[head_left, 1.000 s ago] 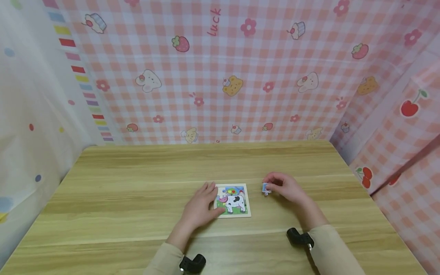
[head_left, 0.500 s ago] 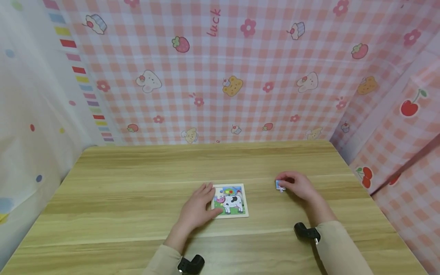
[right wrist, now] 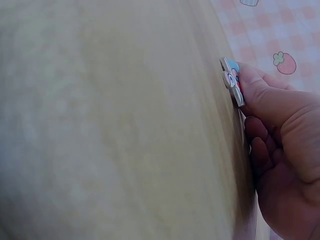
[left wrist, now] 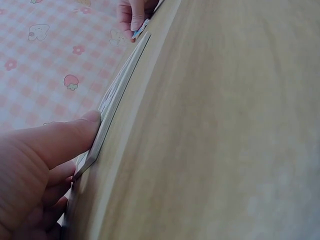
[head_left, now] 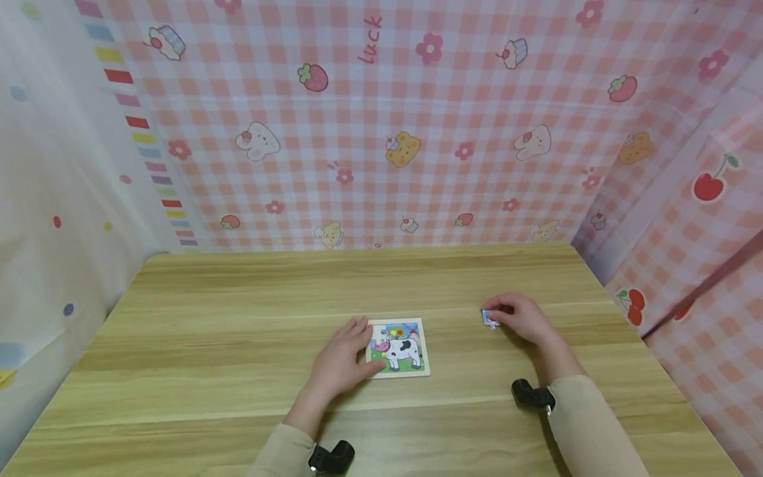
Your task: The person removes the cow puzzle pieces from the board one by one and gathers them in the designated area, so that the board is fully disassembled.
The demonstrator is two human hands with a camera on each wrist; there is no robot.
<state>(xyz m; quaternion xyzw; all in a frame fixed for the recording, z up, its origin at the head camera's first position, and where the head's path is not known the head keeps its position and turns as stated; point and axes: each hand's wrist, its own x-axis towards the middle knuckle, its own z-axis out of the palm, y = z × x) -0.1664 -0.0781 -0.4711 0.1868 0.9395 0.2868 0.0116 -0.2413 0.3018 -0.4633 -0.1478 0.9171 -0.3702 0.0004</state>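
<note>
A small square cow jigsaw puzzle (head_left: pixel 406 354) in a pale wooden frame lies on the table. My left hand (head_left: pixel 338 358) holds it at its left side, thumb along the lower edge and fingers by the upper left corner. A pale, unfilled patch shows at the picture's upper left. To the right of the puzzle, my right hand (head_left: pixel 524 320) pinches a blue and white puzzle piece (head_left: pixel 489 317) between thumb and fingers. In the right wrist view the puzzle piece (right wrist: pixel 233 82) stands on edge, close over the tabletop, with a rounded knob on one side.
The wooden table (head_left: pixel 238 305) reaches back to a pink checked cloth (head_left: pixel 381 165) hung behind it. More patterned cloth (head_left: pixel 703 278) hangs on the right, and a white dotted sheet (head_left: pixel 59 199) on the left. Black wrist cameras (head_left: pixel 334 457) sit at both sleeves.
My right hand has moved right and slightly away with the puzzle piece, farther from the cow puzzle. The left hand and the framed puzzle have shifted slightly left.
</note>
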